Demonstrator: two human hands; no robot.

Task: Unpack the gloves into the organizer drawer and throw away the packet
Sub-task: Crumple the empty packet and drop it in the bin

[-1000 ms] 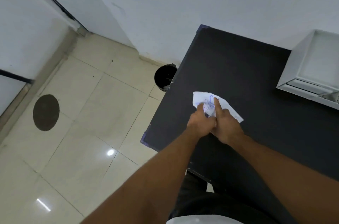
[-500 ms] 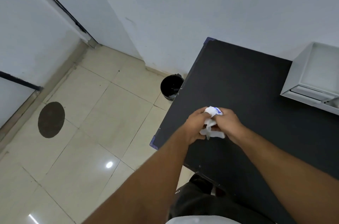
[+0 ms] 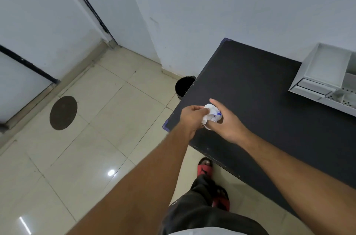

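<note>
The white packet (image 3: pixel 211 115) with blue print is crumpled into a small ball, held above the left part of the black table (image 3: pixel 260 84). My left hand (image 3: pixel 190 118) pinches its left side. My right hand (image 3: pixel 228 122) cups it from the right, index finger stretched over the top. At the right edge of the view stands the white organizer (image 3: pixel 325 73), its drawer (image 3: pixel 344 98) pulled out; I cannot make out gloves in it. A black bin (image 3: pixel 184 86) stands on the floor by the table's left side.
Cream floor tiles (image 3: pixel 107 138) spread to the left, with a round dark cover (image 3: pixel 63 112) set in them. White walls and a door frame close the back. My foot in a red sandal (image 3: pixel 205 166) stands under the table's near edge.
The packet went from a flat, partly open sheet to a tight ball between both hands. The view tilted down and left, so the bin and my feet show more.
</note>
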